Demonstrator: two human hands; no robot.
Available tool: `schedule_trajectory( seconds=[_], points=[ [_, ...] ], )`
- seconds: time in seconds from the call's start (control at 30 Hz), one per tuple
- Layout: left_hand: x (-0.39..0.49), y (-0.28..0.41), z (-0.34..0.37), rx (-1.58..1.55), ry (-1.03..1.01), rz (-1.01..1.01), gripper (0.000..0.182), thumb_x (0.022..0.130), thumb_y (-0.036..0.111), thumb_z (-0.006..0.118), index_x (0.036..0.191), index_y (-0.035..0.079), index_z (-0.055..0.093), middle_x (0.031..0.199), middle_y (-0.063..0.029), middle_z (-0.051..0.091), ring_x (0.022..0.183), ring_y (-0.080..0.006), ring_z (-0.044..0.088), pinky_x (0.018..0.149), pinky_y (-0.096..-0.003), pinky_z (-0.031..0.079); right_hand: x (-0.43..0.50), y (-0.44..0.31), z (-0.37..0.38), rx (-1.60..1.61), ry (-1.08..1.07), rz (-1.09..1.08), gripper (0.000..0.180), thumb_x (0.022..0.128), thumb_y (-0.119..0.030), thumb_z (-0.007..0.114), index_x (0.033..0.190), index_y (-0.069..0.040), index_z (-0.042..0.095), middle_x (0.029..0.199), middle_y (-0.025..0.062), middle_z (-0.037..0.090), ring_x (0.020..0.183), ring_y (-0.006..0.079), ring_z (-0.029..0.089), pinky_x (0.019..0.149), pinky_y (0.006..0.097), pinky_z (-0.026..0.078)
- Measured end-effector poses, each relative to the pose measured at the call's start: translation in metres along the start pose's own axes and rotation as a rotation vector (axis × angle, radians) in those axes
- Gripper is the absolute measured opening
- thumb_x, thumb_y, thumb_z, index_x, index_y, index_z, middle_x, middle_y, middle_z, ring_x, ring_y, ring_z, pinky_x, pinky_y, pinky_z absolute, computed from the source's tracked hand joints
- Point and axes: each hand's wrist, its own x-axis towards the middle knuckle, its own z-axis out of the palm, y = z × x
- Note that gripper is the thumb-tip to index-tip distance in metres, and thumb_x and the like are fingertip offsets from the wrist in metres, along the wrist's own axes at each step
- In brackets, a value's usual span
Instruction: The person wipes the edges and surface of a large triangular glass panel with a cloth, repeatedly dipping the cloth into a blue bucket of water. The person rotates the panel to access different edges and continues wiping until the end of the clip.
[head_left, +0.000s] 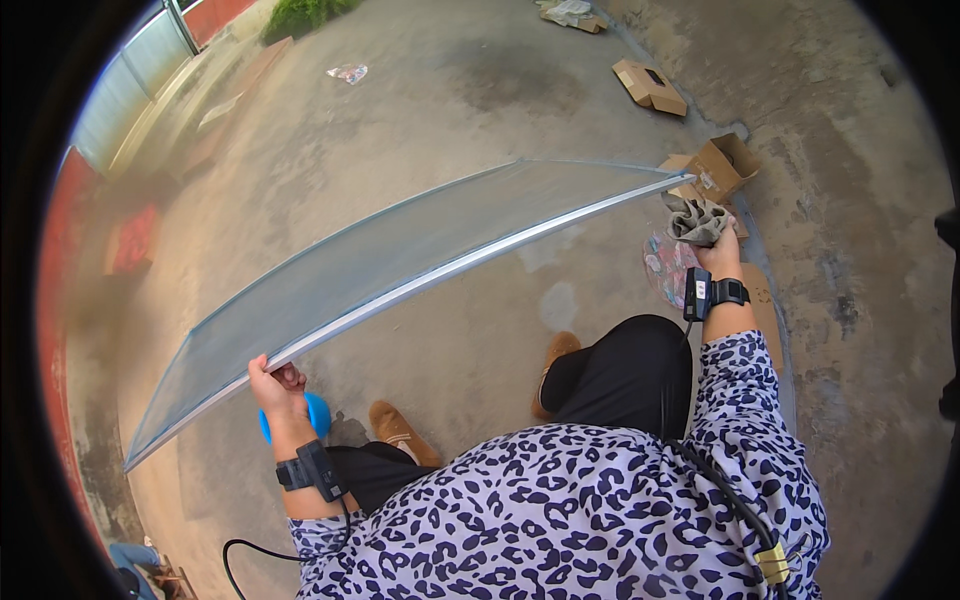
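A long framed screen panel (420, 232) is held up slantwise in front of my body, its pale metal edge (450, 268) towards me. Greyish sheeting or mesh fills the panel, and a thin blue line runs along its rim. My left hand (279, 386) grips the metal edge near the panel's left part. In my right hand (724, 244) is a crumpled grey cloth (699, 220), close to the panel's right end. Whether the cloth touches the frame I cannot tell. Both wrists wear black strapped devices with cables.
A blue bowl or basin (319, 416) sits on the concrete floor behind my left hand. Cardboard boxes (724, 166) lie along the right, with a clear printed plastic bag (667, 262) nearby. At the lower left edge a person's leg (135, 556) shows beside a wooden stool.
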Motion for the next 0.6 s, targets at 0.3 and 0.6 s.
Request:
schedule_trajectory(
  seconds=[0.3, 0.6],
  points=[
    [-0.009, 0.004, 0.001, 0.095, 0.023, -0.086, 0.026, 0.081, 0.035, 0.044, 0.067, 0.013, 0.044, 0.052, -0.0015, 0.04, 0.048, -0.0138, 0.039, 0.048, -0.0318, 0.031, -0.002, 0.058, 0.0, 0.221, 0.092, -0.037, 0.06, 0.096, -0.053, 0.024, 0.126, -0.01, 0.053, 0.135, 0.0077, 0.049, 0.123, 0.0296, 0.046, 0.105, 0.0485, 0.034],
    [-0.013, -0.016, -0.009, 0.099, 0.225, -0.21, 0.04, 0.084, 0.05, 0.055, 0.066, 0.015, 0.044, 0.051, 0.0001, 0.038, 0.048, -0.0135, 0.037, 0.049, -0.0315, 0.029, -0.009, 0.038, 0.007, 0.04, 0.198, -0.058, 0.067, 0.092, -0.062, 0.033, 0.125, -0.006, 0.051, 0.133, 0.01, 0.05, 0.118, 0.0294, 0.049, 0.099, 0.0451, 0.039]
  ],
)
